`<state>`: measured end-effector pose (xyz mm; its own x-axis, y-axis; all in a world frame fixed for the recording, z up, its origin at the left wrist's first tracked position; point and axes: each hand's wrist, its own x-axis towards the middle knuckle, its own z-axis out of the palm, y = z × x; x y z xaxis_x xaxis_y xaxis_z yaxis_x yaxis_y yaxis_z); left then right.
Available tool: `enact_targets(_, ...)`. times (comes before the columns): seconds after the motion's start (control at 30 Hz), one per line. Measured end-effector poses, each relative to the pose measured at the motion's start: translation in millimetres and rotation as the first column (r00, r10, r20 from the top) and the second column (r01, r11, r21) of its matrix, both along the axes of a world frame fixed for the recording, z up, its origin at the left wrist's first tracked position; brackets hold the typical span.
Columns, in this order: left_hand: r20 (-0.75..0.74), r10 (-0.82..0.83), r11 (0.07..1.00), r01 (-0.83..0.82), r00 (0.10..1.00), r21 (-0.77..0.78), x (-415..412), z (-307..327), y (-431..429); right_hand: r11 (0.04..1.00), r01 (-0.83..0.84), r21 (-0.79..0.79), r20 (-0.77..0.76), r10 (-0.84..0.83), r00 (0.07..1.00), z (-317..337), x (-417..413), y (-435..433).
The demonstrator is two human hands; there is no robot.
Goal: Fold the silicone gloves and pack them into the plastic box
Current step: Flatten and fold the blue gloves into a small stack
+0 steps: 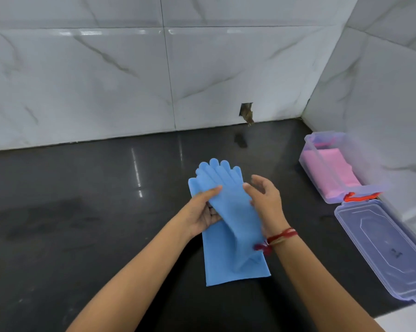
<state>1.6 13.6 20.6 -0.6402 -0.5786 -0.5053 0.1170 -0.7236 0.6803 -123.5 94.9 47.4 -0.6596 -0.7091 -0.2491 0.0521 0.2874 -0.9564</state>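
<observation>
stacked blue silicone gloves, upper one rumpled, pinched by left hand; right hand slack-fingered

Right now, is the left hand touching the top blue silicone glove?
Touching. The head view shows the left hand pinching the top blue silicone glove, with its thumb lying on the glove's upper surface.

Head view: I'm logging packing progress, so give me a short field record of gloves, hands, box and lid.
blue gloves: unfolded on the black counter, upper layer partly lifted
left hand: pinches the upper layer's left edge
right hand: fingers relaxed, touching the right edge
plastic box: open, at right, holds a pink folded item
lid: off, lying beside the box, nearer the person
</observation>
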Motion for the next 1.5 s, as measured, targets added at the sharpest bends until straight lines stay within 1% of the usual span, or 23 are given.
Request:
enact_targets(0.03,0.012,-0.023,0.999,0.023,1.000,-0.022,1.4,-2.4,-0.3,0.996,-0.015,0.086,-0.170,0.029,0.985,-6.4,-6.1,4.0)
enact_targets(0.07,0.038,-0.038,0.999,0.039,0.999,-0.035,-4.6,-13.5,-9.9,0.987,-0.015,0.160,-0.264,0.057,0.963,-15.8,-19.0,0.1)
enact_targets(0.13,0.089,-0.053,0.997,0.058,0.995,-0.058,-7.8,-24.7,-20.4,0.968,0.005,0.252,-0.398,0.099,0.912,-25.4,-35.4,-0.6)
enact_targets(0.2,0.079,-0.056,0.996,0.061,0.995,-0.067,-5.7,-23.8,-24.8,0.945,-0.005,0.326,-0.488,0.173,0.855,-30.3,-47.5,2.0)
enact_targets(0.23,0.081,-0.058,0.996,0.063,0.995,-0.059,-4.8,-19.9,-27.1,0.932,-0.044,0.359,-0.461,0.218,0.860,-31.9,-52.8,2.1)
enact_targets(0.27,0.077,-0.058,0.997,0.062,0.995,-0.055,-4.4,-18.3,-31.7,0.919,-0.098,0.383,-0.372,0.251,0.894,-32.7,-56.3,2.1)
enact_targets(0.3,0.073,-0.061,0.997,0.064,0.996,-0.049,-4.4,-15.3,-37.0,0.915,-0.158,0.371,-0.236,0.258,0.937,-33.9,-58.1,2.0)
enact_targets(0.33,0.068,-0.059,0.997,0.063,0.996,-0.049,-4.4,-13.2,-42.9,0.926,-0.210,0.313,-0.082,0.246,0.966,-35.3,-58.9,2.8)
enact_targets(0.4,0.061,-0.051,0.998,0.053,0.997,-0.045,-5.2,-6.1,-52.2,0.957,-0.258,0.131,0.171,0.235,0.957,-32.6,-57.0,4.5)
enact_targets(0.43,0.059,-0.041,0.998,0.043,0.997,-0.045,-6.0,-4.1,-56.4,0.962,-0.269,0.046,0.240,0.250,0.938,-28.6,-55.6,4.8)
enact_targets(0.53,0.094,0.011,1.000,-0.009,0.996,-0.022,-6.8,-7.0,-63.3,0.941,-0.299,-0.162,0.353,0.338,0.872,-19.6,-52.4,2.4)
enact_targets(0.6,0.179,0.028,0.999,-0.022,0.984,-0.033,-6.7,-11.6,-63.6,0.927,-0.324,-0.188,0.404,0.373,0.835,-19.8,-49.1,1.7)
enact_targets(0.7,0.285,0.037,0.990,0.004,0.958,-0.140,-8.2,-15.2,-64.9,0.921,-0.373,-0.117,0.436,0.385,0.814,-31.9,-41.9,7.7)
enact_targets(0.77,0.335,0.048,0.967,0.040,0.941,-0.252,-10.1,-14.6,-66.8,0.937,-0.336,-0.098,0.441,0.343,0.830,-40.7,-36.7,11.9)
enact_targets(0.87,0.419,0.057,0.906,0.130,0.906,-0.403,-9.7,-15.4,-65.9,0.971,-0.235,-0.034,0.365,0.231,0.902,-50.2,-28.5,16.1)
enact_targets(0.97,0.433,0.063,0.843,0.185,0.899,-0.505,-8.3,-18.4,-65.0,0.970,-0.239,-0.037,0.273,0.240,0.932,-51.5,-25.2,16.7)
enact_targets(1.07,0.421,0.084,0.826,0.173,0.903,-0.537,-9.8,-15.7,-68.3,0.967,-0.189,-0.170,0.258,0.228,0.939,-40.7,-31.2,11.9)
enact_targets(1.1,0.436,0.076,0.825,0.189,0.897,-0.532,-11.1,-14.5,-69.7,0.968,-0.175,-0.178,0.265,0.218,0.939,-38.5,-32.5,9.1)
enact_targets(1.23,0.503,0.026,0.821,0.268,0.864,-0.503,-14.8,-16.4,-73.6,0.978,-0.210,-0.008,0.295,0.203,0.934,-46.6,-26.3,4.3)
enact_targets(1.27,0.492,0.028,0.818,0.263,0.870,-0.512,-16.2,-16.5,-74.8,0.978,-0.211,0.001,0.323,0.199,0.925,-49.1,-25.9,4.7)
enact_targets(1.4,0.460,0.075,0.797,0.224,0.885,-0.561,-20.2,-17.3,-80.4,0.985,-0.154,-0.076,0.408,0.172,0.897,-46.9,-33.8,3.6)
enact_targets(1.43,0.485,0.092,0.788,0.235,0.869,-0.569,-20.5,-20.0,-80.8,0.984,-0.170,-0.056,0.392,0.178,0.902,-47.7,-32.8,2.8)
enact_targets(1.5,0.545,0.128,0.744,0.283,0.829,-0.605,-21.0,-26.1,-80.8,0.970,-0.236,0.066,0.282,0.208,0.936,-52.8,-27.2,2.0)
